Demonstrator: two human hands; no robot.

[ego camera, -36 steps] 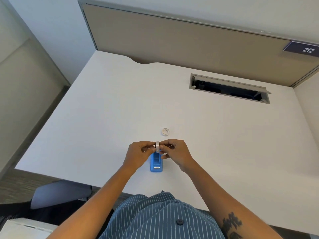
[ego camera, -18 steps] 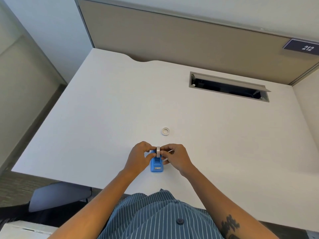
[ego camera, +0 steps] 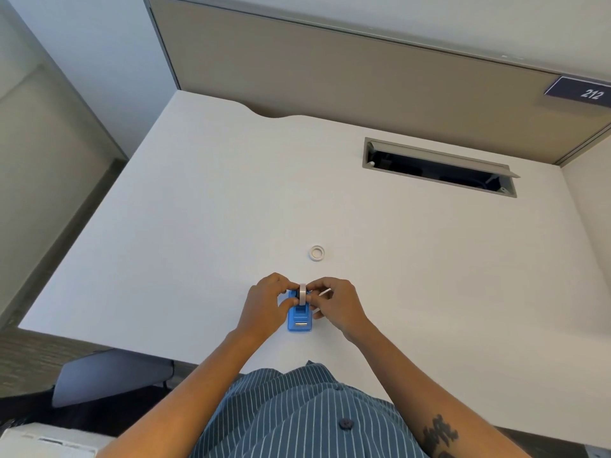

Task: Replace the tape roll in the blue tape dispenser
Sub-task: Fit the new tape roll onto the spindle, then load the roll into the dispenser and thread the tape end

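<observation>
The blue tape dispenser [ego camera: 299,317] stands on the white desk [ego camera: 198,226] near its front edge, its cutter end towards me. A white tape roll [ego camera: 302,294] stands on edge in the dispenser's back half. My left hand [ego camera: 264,305] and my right hand [ego camera: 337,304] pinch the roll from either side, fingertips at its hub. A loose strip of tape trails from the roll across my right fingers. A small white ring, a second tape roll or core [ego camera: 317,252], lies flat on the desk just beyond my hands.
A cable slot with an open grey flap [ego camera: 439,166] is cut into the desk at the back right. A tan partition [ego camera: 330,77] closes off the far edge. A chair seat [ego camera: 109,375] shows below the desk's front left.
Both hands have lowered the roll from just above the dispenser down into its back half. The ring on the desk has not moved.
</observation>
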